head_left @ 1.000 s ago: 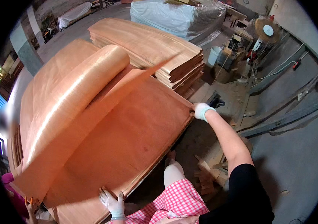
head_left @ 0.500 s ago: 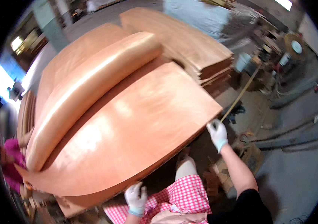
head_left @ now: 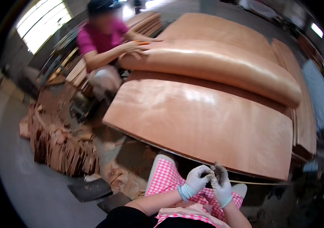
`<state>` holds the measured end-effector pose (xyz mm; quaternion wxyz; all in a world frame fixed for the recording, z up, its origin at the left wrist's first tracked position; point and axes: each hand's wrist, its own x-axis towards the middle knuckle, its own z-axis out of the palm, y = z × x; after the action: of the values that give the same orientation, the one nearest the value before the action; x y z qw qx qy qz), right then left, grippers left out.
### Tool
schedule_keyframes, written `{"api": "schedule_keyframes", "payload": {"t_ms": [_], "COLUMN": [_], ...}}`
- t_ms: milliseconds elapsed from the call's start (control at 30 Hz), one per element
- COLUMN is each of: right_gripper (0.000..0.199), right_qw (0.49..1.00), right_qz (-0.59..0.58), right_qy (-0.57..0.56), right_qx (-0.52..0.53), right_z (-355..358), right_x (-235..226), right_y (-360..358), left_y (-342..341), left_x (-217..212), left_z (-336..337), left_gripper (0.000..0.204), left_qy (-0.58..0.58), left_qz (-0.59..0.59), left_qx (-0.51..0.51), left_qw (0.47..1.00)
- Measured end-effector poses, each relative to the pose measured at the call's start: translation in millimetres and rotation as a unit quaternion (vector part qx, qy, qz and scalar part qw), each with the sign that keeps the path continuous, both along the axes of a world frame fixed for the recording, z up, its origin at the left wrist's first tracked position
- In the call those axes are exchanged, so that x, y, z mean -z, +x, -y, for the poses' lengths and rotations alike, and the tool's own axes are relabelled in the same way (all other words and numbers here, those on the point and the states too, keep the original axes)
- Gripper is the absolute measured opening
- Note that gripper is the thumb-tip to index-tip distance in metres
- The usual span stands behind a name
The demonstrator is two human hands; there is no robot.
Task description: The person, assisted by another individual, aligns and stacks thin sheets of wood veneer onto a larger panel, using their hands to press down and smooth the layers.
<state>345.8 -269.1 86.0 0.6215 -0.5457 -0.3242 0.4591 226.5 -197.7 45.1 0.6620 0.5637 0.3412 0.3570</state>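
Observation:
In front of my body, my left hand (head_left: 199,178) and my right hand (head_left: 221,187) are close together in white gloves, the right one's fingertips darkened. The left fingers are curled in a pinch; what they hold, if anything, is hidden. From my closed right hand a long thin yellowish strip (head_left: 259,183) runs off to the right, along the near edge of the wood veneer stack. The top reddish-brown veneer sheet (head_left: 203,121) lies just beyond my hands. Across the stack rests a large rolled-over veneer sheet (head_left: 215,68), its far part (head_left: 222,30) spread flat.
At the far left a person in a magenta shirt (head_left: 101,41) has both hands on the roll's end, an orange object in one. Veneer scraps (head_left: 55,148) pile on the left floor, near dark flat pieces (head_left: 90,189). Another veneer stack (head_left: 300,121) stands at right.
My view has swung left, bringing the co-worker fully into sight. My right hand has left the stack's corner and come to my left hand, which has closed; the strip now trails right.

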Motion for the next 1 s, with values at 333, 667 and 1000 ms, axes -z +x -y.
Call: {"api": "schedule_keyframes", "payload": {"t_ms": [333,667,1000], "right_gripper": [0.018,0.033,0.045], "right_qw": [0.859,0.744,0.723], "right_qz": [0.408,0.528,0.506], "right_qy": [-0.298,-0.403,-0.465], "right_qx": [-0.084,-0.074,-0.075], "right_z": [-3,-14,-31], "right_x": [35,15,53], "right_y": [140,144,162], "left_y": [-309,-408,-383], "left_x": [72,91,54], "left_z": [-272,-357,-345], "left_gripper": [0.012,0.025,0.066], "left_qy": [0.058,0.057,0.031], "left_qz": [-0.148,-0.447,-0.615], "left_qx": [-0.527,-0.457,-0.411], "left_qw": [0.835,0.767,0.672]}}
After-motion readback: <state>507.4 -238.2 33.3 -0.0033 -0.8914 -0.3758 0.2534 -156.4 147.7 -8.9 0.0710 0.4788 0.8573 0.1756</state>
